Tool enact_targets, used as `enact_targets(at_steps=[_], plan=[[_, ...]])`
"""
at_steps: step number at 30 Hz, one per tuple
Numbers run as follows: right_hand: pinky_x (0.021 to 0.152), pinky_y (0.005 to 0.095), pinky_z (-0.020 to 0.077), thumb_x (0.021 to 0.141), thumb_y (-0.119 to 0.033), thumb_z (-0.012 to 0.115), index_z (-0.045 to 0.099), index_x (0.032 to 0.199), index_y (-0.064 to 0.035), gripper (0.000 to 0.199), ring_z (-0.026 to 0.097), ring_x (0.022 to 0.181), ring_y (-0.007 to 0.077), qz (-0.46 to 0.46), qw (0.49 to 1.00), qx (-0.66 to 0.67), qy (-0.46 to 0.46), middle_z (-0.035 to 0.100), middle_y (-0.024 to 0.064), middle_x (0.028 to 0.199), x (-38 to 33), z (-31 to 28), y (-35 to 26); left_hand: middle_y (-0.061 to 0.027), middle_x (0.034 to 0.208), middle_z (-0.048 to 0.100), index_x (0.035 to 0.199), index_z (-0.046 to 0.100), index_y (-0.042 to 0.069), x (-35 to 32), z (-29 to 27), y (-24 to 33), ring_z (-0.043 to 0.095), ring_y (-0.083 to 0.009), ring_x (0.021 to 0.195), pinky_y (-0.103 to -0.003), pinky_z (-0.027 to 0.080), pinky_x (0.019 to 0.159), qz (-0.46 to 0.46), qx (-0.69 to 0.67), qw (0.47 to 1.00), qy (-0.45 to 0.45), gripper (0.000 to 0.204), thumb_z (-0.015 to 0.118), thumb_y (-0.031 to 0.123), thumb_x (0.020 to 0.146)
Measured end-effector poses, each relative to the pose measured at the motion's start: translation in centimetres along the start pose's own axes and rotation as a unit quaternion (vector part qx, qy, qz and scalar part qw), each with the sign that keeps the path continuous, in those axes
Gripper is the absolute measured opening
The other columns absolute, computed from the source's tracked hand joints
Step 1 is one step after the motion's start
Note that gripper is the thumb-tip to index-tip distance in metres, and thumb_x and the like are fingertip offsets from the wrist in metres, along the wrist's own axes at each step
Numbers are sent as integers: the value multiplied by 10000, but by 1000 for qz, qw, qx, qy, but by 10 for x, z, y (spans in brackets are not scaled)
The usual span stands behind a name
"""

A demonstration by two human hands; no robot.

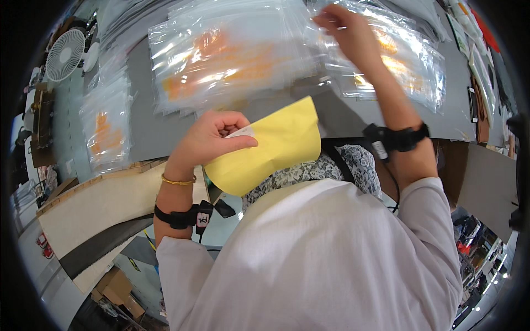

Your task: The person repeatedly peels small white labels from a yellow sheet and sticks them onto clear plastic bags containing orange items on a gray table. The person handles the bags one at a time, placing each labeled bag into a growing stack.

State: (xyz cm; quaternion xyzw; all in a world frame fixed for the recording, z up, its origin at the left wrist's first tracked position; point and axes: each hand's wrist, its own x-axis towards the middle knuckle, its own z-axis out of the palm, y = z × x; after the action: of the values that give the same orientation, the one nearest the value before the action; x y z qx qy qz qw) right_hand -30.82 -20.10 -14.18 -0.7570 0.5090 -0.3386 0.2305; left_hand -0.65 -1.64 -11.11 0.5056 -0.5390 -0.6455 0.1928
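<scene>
My left hand (pixel 212 138) pinches a bent yellow paper sheet (pixel 287 135) between thumb and fingers, above the table's near edge. A small white piece (pixel 243 132) shows by the thumb on that sheet. Over the right-hand pile of clear plastic bags (pixel 411 69) is my right hand (pixel 350 33), smeared by motion. Its fingers look bent, but I cannot make out whether anything is between them or whether they touch the bags. A wider pile of clear bags with orange print (pixel 232 63) lies to its left, ahead of my left hand.
More printed bags (pixel 105 132) lie at the left of the grey table (pixel 144 124), near a white fan (pixel 67 55). A dark slim object (pixel 473 105) rests at the right edge. Below the table are a light curved board (pixel 121 198) and, on the right, a cardboard box (pixel 486 182).
</scene>
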Motion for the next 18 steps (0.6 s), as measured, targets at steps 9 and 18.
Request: enact_targets(at_steps=[9,18], plan=[[636,263,496,1051,-284,649,781,1129,-42,286,671,706,91,112,993,5,-47,778,15,943,1,-97,133,-57,787,591,926,710,34,32,-2,19,556,-188,729,-328,446,664,105,329,938,10,126,736,155,948],[746,478,535,913,-146,718,760,1079,-14,217,716,819,414,-10,981,-161,110,733,194,812,33,-127,197,-110,829,645,940,673,61,58,17,48,639,-330,785,-415,497,686,223,497,833,98,209,685,266,980]])
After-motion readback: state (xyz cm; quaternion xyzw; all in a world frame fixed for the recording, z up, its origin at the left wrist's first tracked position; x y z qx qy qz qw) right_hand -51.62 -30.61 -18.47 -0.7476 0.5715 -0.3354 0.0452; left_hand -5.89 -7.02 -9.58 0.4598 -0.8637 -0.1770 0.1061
